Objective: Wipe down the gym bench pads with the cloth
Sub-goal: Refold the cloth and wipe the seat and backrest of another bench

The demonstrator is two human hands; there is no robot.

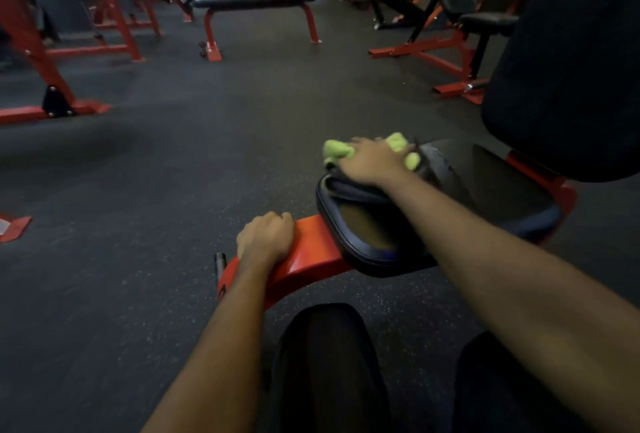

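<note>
Right hand [372, 161]: lay palm down on the green cloth [337, 150], fingers spread over it, pressing it to the far edge of the seat pad [381, 235]; tufts of cloth showed on both sides of the hand. Whether the fingers gripped the cloth could not be told.
Left hand [266, 238]: clenched over the red frame [311, 249], just beside the near end of the seat pad.
Seat pad: black, set on the red frame; the back pad [571, 69] rose at its right end.
Legs [325, 370]: in dark trousers, below the frame.
Floor [173, 155]: dark rubber.
Flat bench [254, 1]: black pad on red legs, well apart, farther back.
Incline bench [450, 0]: at the upper right.
</note>
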